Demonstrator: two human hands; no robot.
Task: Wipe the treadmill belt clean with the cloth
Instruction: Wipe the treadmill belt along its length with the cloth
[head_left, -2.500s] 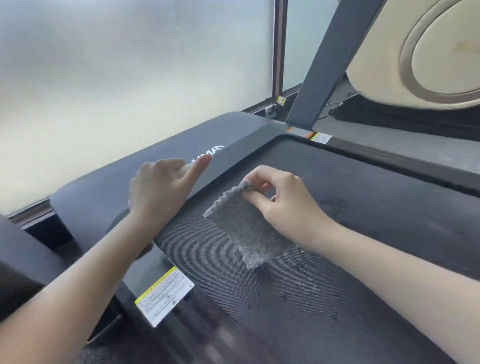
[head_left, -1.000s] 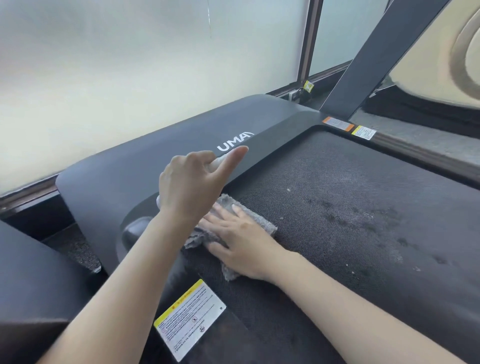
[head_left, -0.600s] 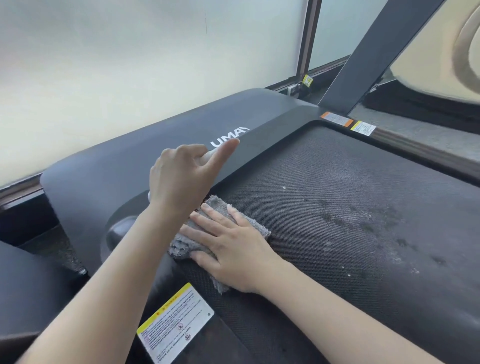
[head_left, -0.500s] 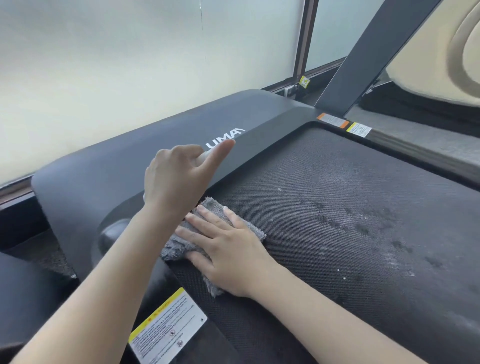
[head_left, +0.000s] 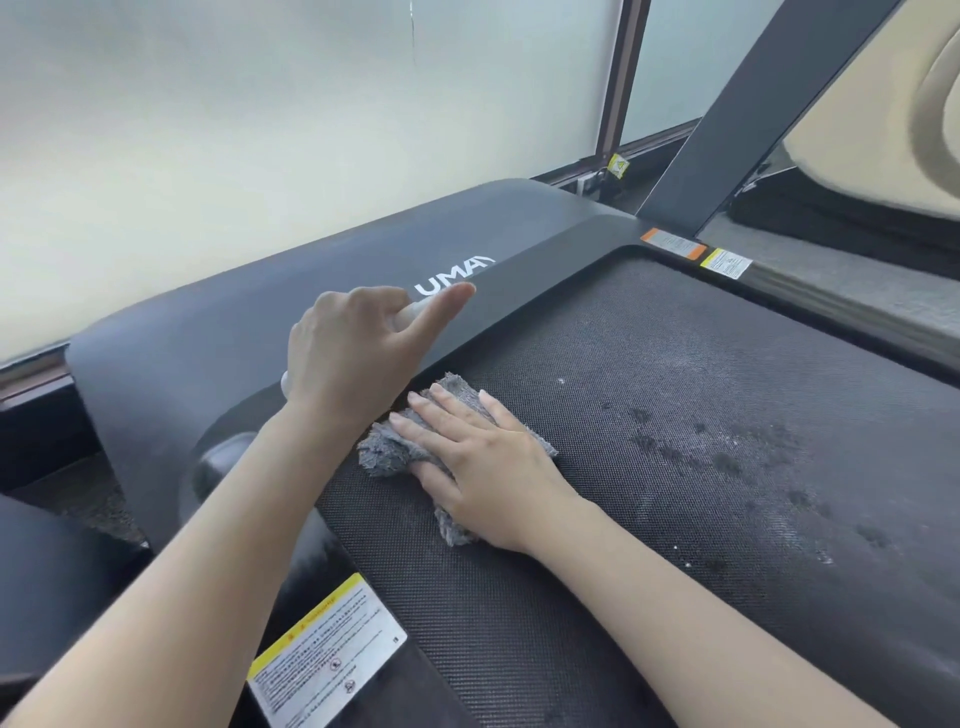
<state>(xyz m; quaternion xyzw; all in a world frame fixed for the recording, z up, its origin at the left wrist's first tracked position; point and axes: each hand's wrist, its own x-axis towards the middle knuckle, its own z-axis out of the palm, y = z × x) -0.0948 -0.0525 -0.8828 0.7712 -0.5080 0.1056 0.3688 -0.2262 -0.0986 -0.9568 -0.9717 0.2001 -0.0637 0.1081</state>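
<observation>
Right hand: flat, palm down, fingers straight and slightly spread, pressing the cloth onto the treadmill belt. Not gripping, just pressing

Cloth: grey, fluffy, bunched up under the palm. It sits on the belt's front-left corner, just beside the edge of the motor cover. Bits of it stick out past the fingertips, on the thumb side and near the wrist

Left hand: above the cover edge, just beside the right hand. Fingers curled around a white item that is mostly hidden, so can't tell what it is. Index finger is extended and points toward the UMA logo

Belt: dark textured mesh. A patch of dark spots and some white specks lie to the right of the right hand, apart from the cloth

Other: yellow-topped warning label on the left side rail near the forearm, orange sticker and yellow sticker at the far corner, dark upright rising behind them, frosted window behind the cover
</observation>
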